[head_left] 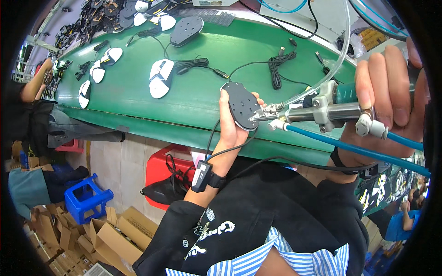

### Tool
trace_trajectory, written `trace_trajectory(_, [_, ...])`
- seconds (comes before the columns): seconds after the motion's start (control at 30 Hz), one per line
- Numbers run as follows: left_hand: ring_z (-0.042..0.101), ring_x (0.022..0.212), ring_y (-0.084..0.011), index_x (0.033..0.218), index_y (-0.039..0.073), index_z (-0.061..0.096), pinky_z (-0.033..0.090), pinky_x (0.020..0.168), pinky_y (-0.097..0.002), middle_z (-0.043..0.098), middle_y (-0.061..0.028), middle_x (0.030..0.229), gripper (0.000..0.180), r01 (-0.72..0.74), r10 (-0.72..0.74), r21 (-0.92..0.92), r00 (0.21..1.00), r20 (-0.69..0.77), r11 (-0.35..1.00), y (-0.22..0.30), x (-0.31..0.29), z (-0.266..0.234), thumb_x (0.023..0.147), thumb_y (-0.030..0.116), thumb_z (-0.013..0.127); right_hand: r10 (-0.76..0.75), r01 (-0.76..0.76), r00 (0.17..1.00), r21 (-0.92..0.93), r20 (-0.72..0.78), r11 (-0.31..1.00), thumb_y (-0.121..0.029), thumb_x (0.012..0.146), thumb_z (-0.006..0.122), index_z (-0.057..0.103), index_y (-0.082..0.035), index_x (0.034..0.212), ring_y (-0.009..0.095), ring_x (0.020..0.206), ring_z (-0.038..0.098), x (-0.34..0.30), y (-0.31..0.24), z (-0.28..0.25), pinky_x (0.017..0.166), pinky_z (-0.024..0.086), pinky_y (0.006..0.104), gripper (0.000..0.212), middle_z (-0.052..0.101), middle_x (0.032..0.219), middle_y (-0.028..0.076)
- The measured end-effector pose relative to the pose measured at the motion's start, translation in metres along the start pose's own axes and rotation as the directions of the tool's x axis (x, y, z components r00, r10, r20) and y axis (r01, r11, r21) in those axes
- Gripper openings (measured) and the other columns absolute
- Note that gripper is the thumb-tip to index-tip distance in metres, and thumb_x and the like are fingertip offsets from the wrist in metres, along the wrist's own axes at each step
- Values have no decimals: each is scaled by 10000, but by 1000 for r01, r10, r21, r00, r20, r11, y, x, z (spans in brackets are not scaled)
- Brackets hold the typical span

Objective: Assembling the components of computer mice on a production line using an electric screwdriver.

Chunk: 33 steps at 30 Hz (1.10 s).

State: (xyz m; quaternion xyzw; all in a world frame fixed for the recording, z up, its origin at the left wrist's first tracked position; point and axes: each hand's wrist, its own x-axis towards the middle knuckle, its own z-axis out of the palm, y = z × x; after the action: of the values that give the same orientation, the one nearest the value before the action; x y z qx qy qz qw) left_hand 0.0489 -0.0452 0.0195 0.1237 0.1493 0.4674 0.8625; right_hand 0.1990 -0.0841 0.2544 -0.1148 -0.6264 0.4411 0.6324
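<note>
My left hand (235, 122) is closed round a black oval base plate (242, 105) dotted with small holes. My right hand (389, 87) grips a pneumatic screwdriver (317, 112) with a metal barrel, blue air hoses and a clear feed tube. The driver's tip meets the plate's lower right part; whether it presses on a screw is too small to tell. A black cable hangs beside my left wrist, where a small black device (201, 175) is strapped.
A green conveyor belt (124, 83) carries white-and-black computer mice (161, 79), coiled black cables (275, 73) and another oval plate (186, 31). Left below stand a red stool (154, 172), a blue stool (87, 198) and cardboard boxes (119, 234). Other people work at both sides.
</note>
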Motion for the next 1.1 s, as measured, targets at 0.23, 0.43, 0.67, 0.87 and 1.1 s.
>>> trace_trajectory(0.23, [636,916,-234,1071,101,512,552,779,-401,610,-126,958,518,9,-9,48,1000,13,999,2,0,1,986,580,333,-46,9,962,-135,-270,991,-186,1018,394,475,-37,1084,45,469,337,-4,50,15,562,433,265,182,350,582,-70])
trace_trajectory(0.43, [645,882,-247,1073,81,508,556,780,-406,606,-127,986,529,-17,16,60,1000,9,998,1,-3,7,984,574,338,-6,-122,857,-214,-515,969,-197,1004,418,473,-61,1022,45,428,343,-3,59,35,511,451,260,148,351,541,-67])
trace_trajectory(0.67, [651,826,-237,1078,77,509,553,767,-391,630,-128,956,536,19,-18,50,1000,-8,999,2,2,3,984,576,336,-17,-65,935,-217,-355,974,-194,1000,437,464,-88,938,50,413,346,0,67,21,511,462,265,126,352,528,-67])
trace_trajectory(0.87, [626,936,-209,1124,128,504,526,831,-393,602,-85,1020,483,6,-7,-13,999,-46,1000,0,4,-2,982,569,368,52,-159,894,-208,-444,965,-174,996,452,439,-86,951,65,416,331,-5,66,28,508,451,274,99,333,539,-53])
trace_trajectory(1.1, [651,904,-239,1173,66,495,544,825,-383,619,-142,1038,391,40,-20,206,995,-101,978,7,13,0,985,409,497,-156,151,966,-39,-205,988,-155,1015,429,376,-71,1053,33,444,347,-13,13,2,539,425,237,106,352,581,-75])
